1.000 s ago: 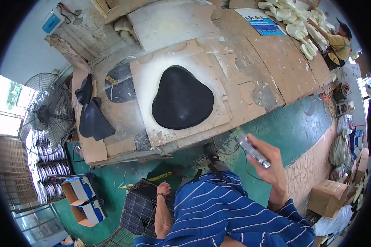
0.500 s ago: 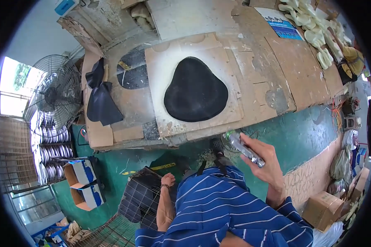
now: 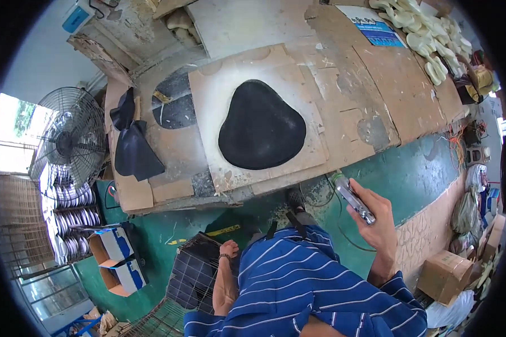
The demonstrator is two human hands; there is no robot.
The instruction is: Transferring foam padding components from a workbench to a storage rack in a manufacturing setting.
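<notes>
A cardboard-covered desk (image 3: 396, 95) stands on a green workshop floor (image 3: 413, 174), bearing a black rounded-triangular pad (image 3: 261, 129), narrow end away. The pad lies ahead and left of the right hand (image 3: 382, 219), the nearer one, fingers wrapped around a silver, green-tipped tool (image 3: 352, 196); the left hand (image 3: 229, 249) is beside a wire basket (image 3: 194, 264), its grip unclear.

Shirt (image 3: 287, 269) blue, white-striped; sleeve (image 3: 403, 297) ending behind the right hand (image 3: 380, 213). Dark wristband (image 3: 224, 256) worn just behind the left hand (image 3: 229, 248).
</notes>
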